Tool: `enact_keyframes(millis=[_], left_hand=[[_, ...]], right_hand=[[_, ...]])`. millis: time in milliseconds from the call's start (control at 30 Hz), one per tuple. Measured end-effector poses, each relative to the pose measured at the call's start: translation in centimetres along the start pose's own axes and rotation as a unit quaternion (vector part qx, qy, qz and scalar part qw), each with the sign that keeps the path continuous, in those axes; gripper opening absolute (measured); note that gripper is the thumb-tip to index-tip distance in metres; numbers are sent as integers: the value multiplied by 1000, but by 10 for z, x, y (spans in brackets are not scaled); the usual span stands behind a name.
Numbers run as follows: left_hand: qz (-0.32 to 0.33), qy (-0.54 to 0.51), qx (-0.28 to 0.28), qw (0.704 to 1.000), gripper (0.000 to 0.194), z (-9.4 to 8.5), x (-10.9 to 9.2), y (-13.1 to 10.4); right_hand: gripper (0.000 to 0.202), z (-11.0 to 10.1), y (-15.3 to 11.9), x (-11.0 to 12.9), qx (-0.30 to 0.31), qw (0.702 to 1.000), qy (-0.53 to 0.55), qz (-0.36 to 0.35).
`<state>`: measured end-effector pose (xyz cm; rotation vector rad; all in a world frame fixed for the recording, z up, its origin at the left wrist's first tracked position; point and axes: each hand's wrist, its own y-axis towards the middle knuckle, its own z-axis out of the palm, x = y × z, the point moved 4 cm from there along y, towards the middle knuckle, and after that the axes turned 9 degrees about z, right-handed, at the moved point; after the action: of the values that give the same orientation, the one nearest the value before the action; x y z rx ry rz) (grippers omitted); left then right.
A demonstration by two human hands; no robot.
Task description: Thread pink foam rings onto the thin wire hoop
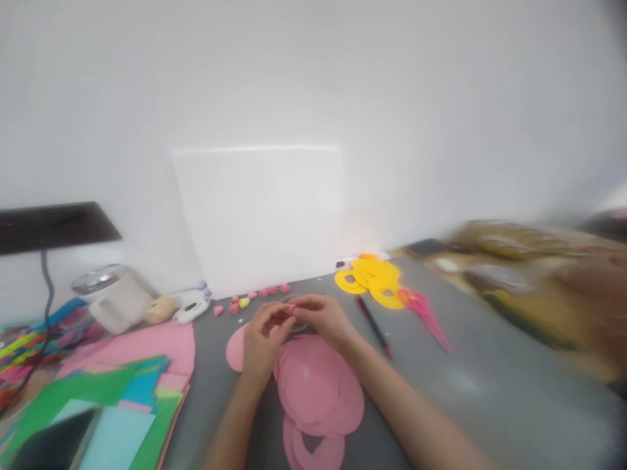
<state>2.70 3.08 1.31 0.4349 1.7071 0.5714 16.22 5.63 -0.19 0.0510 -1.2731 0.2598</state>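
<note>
My left hand [264, 338] and my right hand [324, 318] meet above the table, fingertips pinched together. Between them is a small pink piece [292, 309], mostly covered by the fingers, perhaps a bead. A thin pale loop of cord or wire [300, 328] shows just behind and under the fingertips; I cannot tell which hand grips it. Below the hands lies a pile of pink paper circles [311, 382], with pink rings [329, 454] at its near end. Small pink and red heart-shaped pieces [264, 293] and a yellow one [244, 303] lie in a row beyond the hands.
A white board [264, 219] leans on the wall. At right are yellow paper rings [386, 295], a dark pen [375, 328] and pink scissors [426, 316]. Coloured sheets [98, 385], a white mug [120, 303] and a glue-gun-like white item [192, 311] lie left. Another person's hand [595, 281] blurs far right.
</note>
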Motion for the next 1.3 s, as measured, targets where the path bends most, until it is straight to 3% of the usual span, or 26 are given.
enact_keyframes(millis=[367,633,833,1067,1300], left_hand=[[-8,32,-21,999,13,-4,-8,4],[-22,30,-10,999,17,-3,-7,2],[-41,37,-46,997,15,-6,0,1],[-56,28,-78,995,15,-7,4,-2],[-12,15,-80,997,8,-4,-1,-1]], right_hand=[[33,5,-4,6,48,999,-4,-7],[34,8,-7,7,10,1000,-2,7],[37,11,-10,10,17,1000,-13,6],[28,10,-8,11,7,999,-33,-18],[25,12,-9,8,-2,1000,-15,-1]])
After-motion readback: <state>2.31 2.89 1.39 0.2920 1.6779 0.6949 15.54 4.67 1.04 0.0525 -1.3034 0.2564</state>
